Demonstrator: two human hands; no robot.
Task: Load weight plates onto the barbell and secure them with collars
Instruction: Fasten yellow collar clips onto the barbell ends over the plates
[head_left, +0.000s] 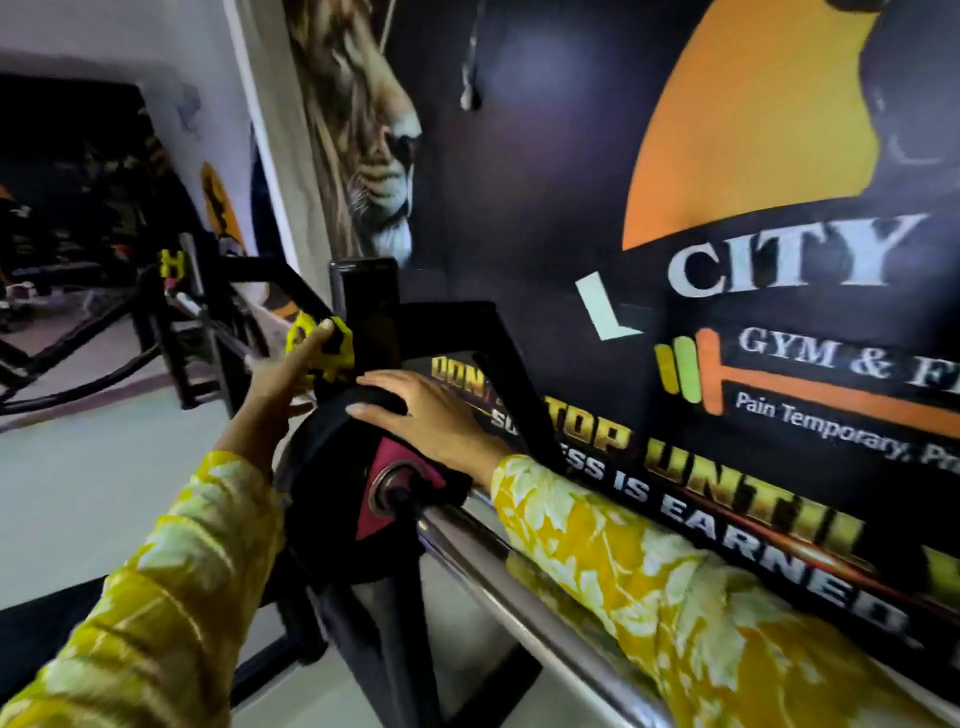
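Two hands: right hand (431, 415) fingers spread flat atop plate (332, 467); left hand (285, 369) fingers grip yellow collar (317, 345).

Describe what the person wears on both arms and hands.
Both arms are covered by long, loose sleeves in yellow cloth with a pale, whitish leaf-like print: the left sleeve and the right sleeve. The left hand and right hand are bare: no gloves, rings or watch visible.

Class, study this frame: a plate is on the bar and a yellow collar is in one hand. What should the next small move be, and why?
Probably slide the yellow plastic collar, held in the left hand, along the sleeve against the black round weight plate. The plate already sits on the chrome steel barbell, steadied by the right hand on its rim, and the collar appears to lie just outboard of it.
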